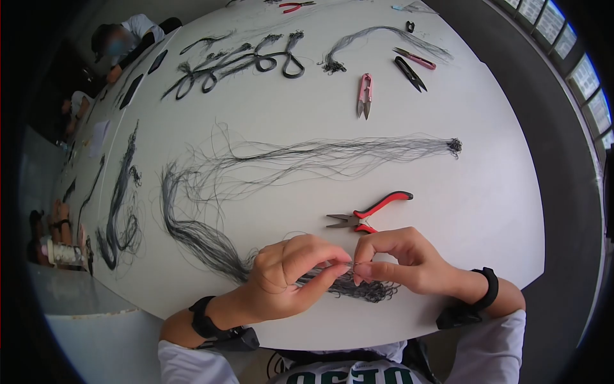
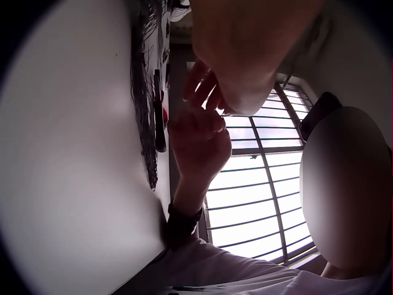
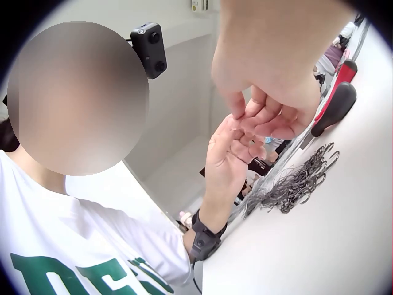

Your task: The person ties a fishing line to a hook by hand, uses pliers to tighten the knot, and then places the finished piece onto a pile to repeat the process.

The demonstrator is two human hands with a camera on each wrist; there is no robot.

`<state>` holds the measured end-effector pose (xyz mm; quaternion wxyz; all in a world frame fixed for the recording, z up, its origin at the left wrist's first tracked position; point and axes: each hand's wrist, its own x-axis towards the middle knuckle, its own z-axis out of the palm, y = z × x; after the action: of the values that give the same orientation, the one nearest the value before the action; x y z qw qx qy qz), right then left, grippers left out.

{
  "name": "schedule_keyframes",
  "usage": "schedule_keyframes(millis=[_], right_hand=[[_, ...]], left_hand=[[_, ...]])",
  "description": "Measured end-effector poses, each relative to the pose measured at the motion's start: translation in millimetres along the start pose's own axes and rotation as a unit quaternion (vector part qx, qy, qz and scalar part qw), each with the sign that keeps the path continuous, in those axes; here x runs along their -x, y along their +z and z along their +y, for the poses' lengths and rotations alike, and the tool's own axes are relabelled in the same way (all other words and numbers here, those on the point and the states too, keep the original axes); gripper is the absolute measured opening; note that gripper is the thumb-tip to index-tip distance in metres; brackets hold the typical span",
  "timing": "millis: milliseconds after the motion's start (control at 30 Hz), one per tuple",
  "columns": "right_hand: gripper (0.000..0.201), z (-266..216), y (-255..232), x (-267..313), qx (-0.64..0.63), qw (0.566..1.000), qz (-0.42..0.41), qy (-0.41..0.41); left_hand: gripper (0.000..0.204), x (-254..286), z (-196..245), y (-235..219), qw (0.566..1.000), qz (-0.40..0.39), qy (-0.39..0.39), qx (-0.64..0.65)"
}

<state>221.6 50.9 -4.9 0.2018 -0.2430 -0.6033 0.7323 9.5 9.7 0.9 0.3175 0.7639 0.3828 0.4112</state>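
My left hand [image 1: 291, 272] and right hand [image 1: 403, 259] meet fingertip to fingertip just above the table's near side. Each has its thumb and forefinger pinched together on a fine dark strand, whose small end between the tips is mostly hidden. A loop of thin strand crosses the back of the left hand. Under both hands lies a thick bundle of dark strands [image 1: 204, 246], running off to the left. Its tangled, hook-shaped ends [image 3: 301, 184] spread on the table in the right wrist view. Red-and-black pliers [image 1: 358, 221] lie just beyond the fingers, jaws pointing left.
Loose strands [image 1: 332, 153] stretch across the table [image 1: 486, 211] to a knotted end. Pink thread snips [image 1: 364, 96], black snips [image 1: 410, 73] and looped bundles [image 1: 256, 63] lie farther back. Another bundle [image 1: 118, 198] is at left. Other people sit along the left side.
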Motion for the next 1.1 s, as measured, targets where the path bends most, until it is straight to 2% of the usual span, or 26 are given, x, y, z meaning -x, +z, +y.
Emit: schedule_keyframes(millis=[200, 333, 400, 433, 500, 533, 600, 633, 700, 733, 800, 833, 900, 933, 1000, 1033, 1100], right_hand=[[0.014, -2.6, -0.2, -0.3, -0.025, 0.999, -0.01, 0.026], [0.014, -1.1, 1.0, -0.5, -0.057, 0.997, -0.012, 0.041], [0.008, -1.7, 2.1, -1.0, 0.041, 0.999, 0.005, -0.006], [0.008, 0.0, 2.5, -1.5, 0.041, 0.999, 0.005, -0.006], [0.006, 4.7, 3.3, -2.9, 0.205, 0.963, 0.052, -0.167], [0.006, 4.7, 4.4, -3.9, 0.205, 0.963, 0.052, -0.166], [0.011, 4.3, 7.1, -5.9, 0.331, 0.9, 0.105, -0.265], [0.011, 4.5, 8.0, -6.2, 0.33, 0.9, 0.105, -0.265], [0.011, 4.7, 9.3, -6.2, 0.389, 0.859, 0.13, -0.306], [0.011, 4.9, 8.9, -5.7, 0.389, 0.859, 0.13, -0.306], [0.01, 5.6, 7.2, -3.5, 0.269, 0.929, 0.084, -0.24], [0.01, 5.3, 6.9, -2.6, 0.269, 0.929, 0.084, -0.24], [0.009, 4.1, 6.9, -0.9, 0.143, 0.981, 0.044, -0.124], [0.009, 3.6, 7.1, -0.4, 0.143, 0.981, 0.044, -0.123], [0.008, 3.0, 7.4, 0.7, 0.047, 0.998, 0.026, -0.037], [0.008, 3.1, 7.4, 0.5, 0.046, 0.998, 0.027, -0.037], [0.008, 4.0, 7.7, -1.1, 0.202, 0.964, 0.062, -0.162]], left_hand=[[0.019, 3.6, -7.1, 2.7, 0.998, 0.016, 0.047, -0.043], [0.02, 5.0, -7.6, 3.8, 0.997, 0.014, 0.048, -0.05], [0.02, 5.5, -7.8, 5.4, 0.997, 0.022, 0.056, -0.05], [0.02, 5.7, -7.7, 5.3, 0.997, 0.021, 0.055, -0.05], [0.019, 6.0, -7.3, 5.0, 0.998, 0.019, 0.042, -0.038], [0.019, 6.2, -6.9, 4.9, 0.998, 0.019, 0.042, -0.038], [0.019, 6.7, -5.8, 4.6, 1.0, 0.019, 0.011, -0.021], [0.019, 6.5, -4.3, 3.8, 1.0, 0.018, 0.011, -0.021], [0.015, 5.8, -1.0, 2.1, 1.0, -0.001, -0.012, -0.01], [0.015, 6.3, -1.3, 2.2, 1.0, -0.001, -0.011, -0.011], [0.016, 7.8, -2.4, 2.9, 1.0, 0.003, 0.012, -0.024], [0.016, 7.7, -2.8, 3.3, 1.0, 0.003, 0.012, -0.024], [0.017, 7.4, -3.2, 4.4, 0.999, 0.01, 0.031, -0.019], [0.017, 7.4, -3.1, 4.5, 0.999, 0.009, 0.03, -0.019], [0.018, 7.3, -2.6, 4.9, 0.999, 0.008, 0.035, -0.021], [0.018, 7.3, -3.0, 5.4, 0.999, 0.008, 0.036, -0.021], [0.017, 7.6, -4.2, 6.3, 0.999, 0.017, 0.038, -0.025]])
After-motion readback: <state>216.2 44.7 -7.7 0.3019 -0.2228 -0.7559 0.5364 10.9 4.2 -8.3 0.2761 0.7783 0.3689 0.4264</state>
